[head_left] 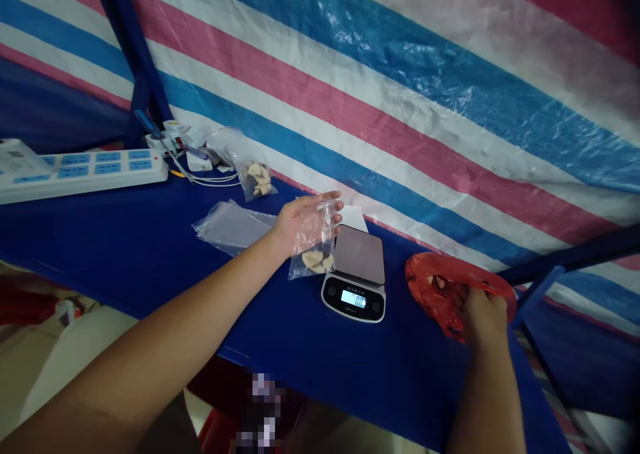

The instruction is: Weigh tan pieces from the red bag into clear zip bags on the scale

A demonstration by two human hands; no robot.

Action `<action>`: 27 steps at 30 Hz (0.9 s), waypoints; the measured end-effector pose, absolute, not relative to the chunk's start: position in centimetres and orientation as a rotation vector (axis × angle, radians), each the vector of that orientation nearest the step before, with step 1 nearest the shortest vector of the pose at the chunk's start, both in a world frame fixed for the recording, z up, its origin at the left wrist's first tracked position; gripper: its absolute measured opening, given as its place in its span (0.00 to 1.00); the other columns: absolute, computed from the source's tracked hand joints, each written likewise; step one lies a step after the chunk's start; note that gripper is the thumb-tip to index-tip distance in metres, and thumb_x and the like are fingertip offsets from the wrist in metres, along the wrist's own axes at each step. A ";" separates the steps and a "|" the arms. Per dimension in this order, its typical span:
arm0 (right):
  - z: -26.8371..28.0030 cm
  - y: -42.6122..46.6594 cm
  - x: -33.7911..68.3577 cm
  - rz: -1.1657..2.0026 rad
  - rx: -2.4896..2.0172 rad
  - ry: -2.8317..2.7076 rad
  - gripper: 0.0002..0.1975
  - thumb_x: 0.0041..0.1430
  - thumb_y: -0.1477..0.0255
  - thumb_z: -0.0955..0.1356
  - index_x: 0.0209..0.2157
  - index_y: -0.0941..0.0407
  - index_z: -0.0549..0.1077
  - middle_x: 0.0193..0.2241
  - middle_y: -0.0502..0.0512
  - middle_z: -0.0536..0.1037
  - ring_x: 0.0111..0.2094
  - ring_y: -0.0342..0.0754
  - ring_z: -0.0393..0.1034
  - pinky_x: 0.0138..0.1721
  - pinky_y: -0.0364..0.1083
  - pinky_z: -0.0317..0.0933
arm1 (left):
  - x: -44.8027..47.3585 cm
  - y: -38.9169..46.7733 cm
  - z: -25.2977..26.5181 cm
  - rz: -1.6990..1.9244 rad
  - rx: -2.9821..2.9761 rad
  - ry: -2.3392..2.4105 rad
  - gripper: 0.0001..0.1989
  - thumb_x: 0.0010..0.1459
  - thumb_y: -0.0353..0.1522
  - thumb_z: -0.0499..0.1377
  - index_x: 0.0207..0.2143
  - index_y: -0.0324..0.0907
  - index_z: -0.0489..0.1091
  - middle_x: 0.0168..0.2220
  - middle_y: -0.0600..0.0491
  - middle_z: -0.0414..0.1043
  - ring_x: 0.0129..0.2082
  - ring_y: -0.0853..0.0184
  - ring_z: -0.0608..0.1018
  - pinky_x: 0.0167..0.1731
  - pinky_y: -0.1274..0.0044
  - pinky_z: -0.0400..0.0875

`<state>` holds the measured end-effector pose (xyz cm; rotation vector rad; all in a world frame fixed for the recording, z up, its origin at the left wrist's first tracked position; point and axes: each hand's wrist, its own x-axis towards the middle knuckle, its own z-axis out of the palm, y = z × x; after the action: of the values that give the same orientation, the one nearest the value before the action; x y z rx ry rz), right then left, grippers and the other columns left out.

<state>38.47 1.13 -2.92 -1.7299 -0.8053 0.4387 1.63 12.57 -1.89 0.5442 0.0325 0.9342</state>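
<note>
My left hand (305,221) holds a clear zip bag (313,239) against its palm, beside the left edge of a kitchen scale (360,257). Several pale, dry-looking pieces (316,261) lie in the bottom of that bag. The scale's pan is bare and its lit display reads about 0.0. On the right, my right hand (483,314) reaches into an open red plastic bag (430,294), with its fingers bent down and their tips hidden. A few light pieces (437,281) show inside the red bag.
A stack of flat clear bags (233,226) lies left of the scale. Behind it stands a filled clear bag (257,179), near tangled cables (200,161). A long power strip (100,167) occupies the left of the blue table (150,241). Striped tarpaulin (320,101) walls the back.
</note>
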 end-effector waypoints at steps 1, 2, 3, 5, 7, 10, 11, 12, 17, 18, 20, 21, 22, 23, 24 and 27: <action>-2.5 0.8 38.0 0.584 -1.685 -0.792 0.10 0.54 0.65 0.69 0.27 0.55 0.66 0.17 0.43 0.60 0.15 0.39 0.52 0.11 0.37 0.42 | 1.6 12.5 -1.8 0.936 0.545 0.036 0.17 0.55 0.33 0.61 0.47 0.37 0.72 0.39 0.48 0.75 0.35 0.66 0.77 0.37 0.73 0.73; -2.1 0.4 37.5 0.742 -1.654 -0.788 0.13 0.53 0.63 0.71 0.27 0.55 0.66 0.17 0.42 0.59 0.14 0.38 0.52 0.10 0.36 0.40 | 1.6 12.5 -1.7 0.937 0.548 0.040 0.17 0.55 0.33 0.61 0.47 0.37 0.72 0.39 0.48 0.75 0.35 0.65 0.77 0.36 0.73 0.73; -1.6 0.1 37.0 0.879 -1.648 -0.805 0.15 0.52 0.60 0.72 0.27 0.55 0.67 0.17 0.42 0.58 0.13 0.37 0.50 0.10 0.36 0.38 | 1.6 12.5 -1.6 0.938 0.552 0.042 0.17 0.55 0.33 0.61 0.47 0.37 0.72 0.39 0.47 0.75 0.35 0.65 0.77 0.36 0.73 0.73; -0.9 -0.6 36.1 1.118 -1.624 -0.851 0.19 0.51 0.57 0.74 0.28 0.56 0.67 0.17 0.41 0.58 0.12 0.35 0.48 0.09 0.34 0.35 | 1.6 12.4 -1.5 0.936 0.563 0.039 0.18 0.54 0.34 0.62 0.47 0.37 0.72 0.40 0.47 0.75 0.35 0.65 0.77 0.36 0.72 0.73; -0.4 -1.0 35.4 1.219 -1.608 -0.914 0.22 0.52 0.54 0.74 0.27 0.56 0.66 0.17 0.41 0.58 0.12 0.34 0.48 0.09 0.34 0.36 | 1.5 12.4 -1.4 0.932 0.575 0.025 0.19 0.53 0.34 0.63 0.48 0.37 0.71 0.40 0.48 0.74 0.35 0.65 0.77 0.37 0.72 0.73; -0.6 -0.8 34.6 1.291 -1.564 -1.001 0.24 0.56 0.51 0.72 0.25 0.56 0.62 0.18 0.42 0.59 0.12 0.33 0.46 0.10 0.34 0.38 | 1.4 12.3 -1.4 0.922 0.599 0.009 0.21 0.53 0.35 0.63 0.49 0.37 0.71 0.41 0.47 0.74 0.36 0.65 0.77 0.38 0.72 0.73; -0.8 -0.6 34.2 1.298 -1.557 -1.013 0.25 0.57 0.50 0.71 0.25 0.56 0.62 0.19 0.43 0.60 0.13 0.33 0.46 0.10 0.34 0.38 | 1.4 12.3 -1.4 0.917 0.613 0.007 0.21 0.53 0.35 0.64 0.49 0.38 0.72 0.41 0.47 0.74 0.36 0.65 0.77 0.38 0.72 0.73; -1.1 -0.3 33.8 1.291 -1.551 -1.018 0.25 0.58 0.50 0.71 0.25 0.56 0.61 0.19 0.43 0.61 0.13 0.33 0.47 0.10 0.34 0.38 | 1.4 12.3 -1.4 0.908 0.632 0.006 0.21 0.53 0.35 0.64 0.49 0.38 0.72 0.41 0.47 0.74 0.36 0.64 0.77 0.38 0.72 0.73; 0.1 1.5 29.9 1.083 -1.473 -1.126 0.24 0.62 0.51 0.68 0.25 0.55 0.61 0.19 0.43 0.62 0.13 0.33 0.46 0.11 0.35 0.38 | 1.3 11.7 -0.7 0.833 0.835 0.012 0.24 0.51 0.36 0.67 0.51 0.41 0.71 0.42 0.48 0.72 0.38 0.64 0.76 0.40 0.72 0.72; 1.0 1.8 28.6 1.021 -1.442 -1.166 0.23 0.63 0.52 0.67 0.26 0.55 0.61 0.19 0.43 0.62 0.13 0.34 0.47 0.11 0.36 0.39 | 1.3 11.6 -0.5 0.817 0.899 0.013 0.24 0.51 0.36 0.68 0.50 0.41 0.72 0.42 0.48 0.71 0.37 0.64 0.76 0.40 0.72 0.72; 3.5 2.3 25.9 0.901 -1.396 -1.229 0.20 0.63 0.54 0.68 0.28 0.54 0.63 0.20 0.44 0.64 0.14 0.36 0.51 0.12 0.37 0.42 | 1.4 11.2 -0.1 0.793 1.036 0.014 0.24 0.50 0.36 0.70 0.49 0.42 0.72 0.41 0.48 0.71 0.37 0.65 0.75 0.39 0.72 0.71; 4.9 2.5 24.6 0.842 -1.374 -1.288 0.19 0.64 0.54 0.68 0.29 0.54 0.65 0.20 0.44 0.64 0.15 0.36 0.53 0.12 0.37 0.44 | 1.4 11.1 0.1 0.783 1.104 0.018 0.23 0.50 0.36 0.70 0.49 0.43 0.72 0.41 0.49 0.71 0.37 0.65 0.75 0.39 0.72 0.70; 6.2 2.6 23.3 0.786 -1.334 -1.354 0.17 0.64 0.55 0.67 0.31 0.54 0.67 0.21 0.45 0.65 0.15 0.37 0.55 0.13 0.38 0.46 | 1.4 10.9 0.2 0.777 1.169 0.028 0.23 0.50 0.36 0.70 0.49 0.43 0.72 0.41 0.49 0.71 0.37 0.66 0.74 0.38 0.73 0.70; 7.3 2.8 22.1 0.737 -1.301 -1.434 0.17 0.65 0.55 0.67 0.32 0.54 0.69 0.22 0.45 0.66 0.16 0.37 0.56 0.13 0.38 0.48 | 1.5 10.7 0.3 0.768 1.228 0.044 0.22 0.51 0.35 0.70 0.49 0.44 0.72 0.41 0.49 0.71 0.37 0.66 0.74 0.38 0.73 0.70; 8.3 2.9 21.0 0.686 -1.275 -1.512 0.16 0.66 0.56 0.66 0.33 0.54 0.70 0.22 0.46 0.67 0.16 0.37 0.57 0.15 0.38 0.49 | 1.5 10.6 0.3 0.754 1.278 0.062 0.23 0.51 0.35 0.70 0.49 0.45 0.72 0.41 0.49 0.71 0.38 0.66 0.74 0.39 0.73 0.70; 9.6 3.4 18.5 0.550 -1.200 -1.672 0.15 0.68 0.57 0.64 0.36 0.54 0.72 0.22 0.47 0.69 0.18 0.38 0.60 0.19 0.40 0.54 | 1.9 10.2 0.0 0.698 1.354 0.088 0.24 0.49 0.32 0.70 0.49 0.46 0.71 0.41 0.50 0.71 0.39 0.66 0.74 0.39 0.73 0.70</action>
<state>18.46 3.39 9.64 -1.2000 -1.6716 0.5500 1.93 10.25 0.02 1.3540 0.0883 0.6977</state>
